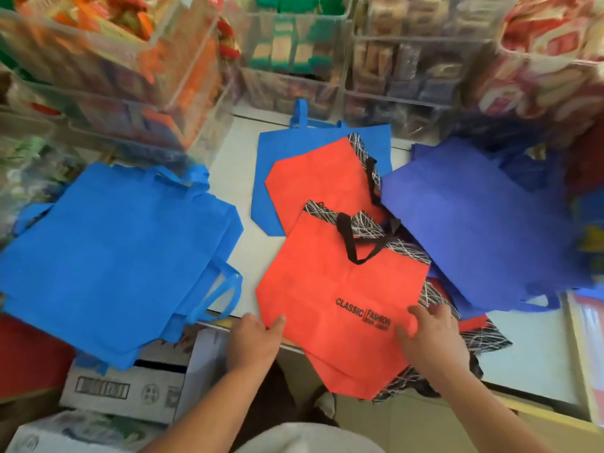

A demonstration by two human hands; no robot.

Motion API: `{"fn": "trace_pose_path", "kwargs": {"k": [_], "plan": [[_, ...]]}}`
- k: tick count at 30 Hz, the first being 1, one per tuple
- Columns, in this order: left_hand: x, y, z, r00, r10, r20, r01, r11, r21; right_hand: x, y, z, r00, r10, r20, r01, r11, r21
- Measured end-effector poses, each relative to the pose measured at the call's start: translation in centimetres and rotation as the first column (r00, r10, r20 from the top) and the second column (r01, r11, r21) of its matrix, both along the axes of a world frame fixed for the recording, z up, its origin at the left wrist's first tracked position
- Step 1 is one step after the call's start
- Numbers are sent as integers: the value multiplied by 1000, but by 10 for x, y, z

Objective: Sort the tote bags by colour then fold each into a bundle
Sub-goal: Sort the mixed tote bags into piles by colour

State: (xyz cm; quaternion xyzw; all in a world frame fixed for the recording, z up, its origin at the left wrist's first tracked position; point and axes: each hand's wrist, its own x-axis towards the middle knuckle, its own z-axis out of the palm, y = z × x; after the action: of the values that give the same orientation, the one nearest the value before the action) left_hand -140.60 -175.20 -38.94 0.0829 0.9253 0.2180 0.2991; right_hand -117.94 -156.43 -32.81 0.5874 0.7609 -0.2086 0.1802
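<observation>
A red-orange tote bag [327, 289] with black handles and "CLASSIC FASHION" print lies at the front of the white table [529, 348], overhanging its edge. My left hand [255, 341] pinches its left edge, thumb on top. My right hand [431, 335] rests on its right side with fingers spread. A second red-orange bag [313, 178] lies behind it, on a light blue bag [271, 165]. A stack of light blue bags [111, 250] sits at the left. Dark blue bags [474, 223] are piled at the right.
Clear plastic bins [294, 60] full of packaged goods line the back and left. Cardboard boxes [130, 393] stand below the table's front edge at the left. Black-and-white patterned bag parts [483, 338] stick out under the red bags.
</observation>
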Motion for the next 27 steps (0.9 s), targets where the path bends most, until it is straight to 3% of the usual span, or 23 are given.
{"fn": "trace_pose_path", "kwargs": {"k": [2, 5, 8, 10, 12, 15, 18, 20, 23, 25, 27], "plan": [[-19, 1, -6, 996, 3, -93, 10, 990, 139, -36, -1, -2, 986, 101, -136, -101, 995, 13], [-35, 18, -13, 987, -158, -14, 158, 976, 147, -93, -2, -15, 945, 189, -266, -207, 977, -42], [-47, 34, -11, 929, -350, 125, 346, 937, 51, -129, 2, -32, 931, 283, -230, -294, 956, -16], [-65, 45, -7, 858, -511, 56, 513, 858, -25, -139, 9, -39, 949, 292, -116, -298, 954, -42], [-94, 70, -11, 903, -430, -21, 429, 896, 116, -136, 16, -44, 972, 235, -13, -235, 966, -112], [-143, 132, -16, 974, -223, 28, 203, 926, 317, -124, 22, -51, 983, 183, 8, -179, 969, -172], [-174, 185, -20, 994, -3, 107, -36, 934, 356, -124, 29, -54, 989, 149, -1, -146, 970, -193], [-180, 206, -24, 969, 169, 183, -220, 924, 313, -128, 36, -53, 992, 122, -20, -123, 970, -208], [-165, 219, -24, 861, 254, 440, -426, 833, 352, -128, 40, -52, 993, 114, -43, -121, 967, -226], [-151, 217, -23, 869, 181, 460, -368, 858, 359, -125, 42, -55, 992, 110, -58, -120, 966, -229], [-144, 209, -16, 974, -8, 225, -75, 931, 357, -120, 44, -55, 993, 107, -47, -115, 970, -214]]}}
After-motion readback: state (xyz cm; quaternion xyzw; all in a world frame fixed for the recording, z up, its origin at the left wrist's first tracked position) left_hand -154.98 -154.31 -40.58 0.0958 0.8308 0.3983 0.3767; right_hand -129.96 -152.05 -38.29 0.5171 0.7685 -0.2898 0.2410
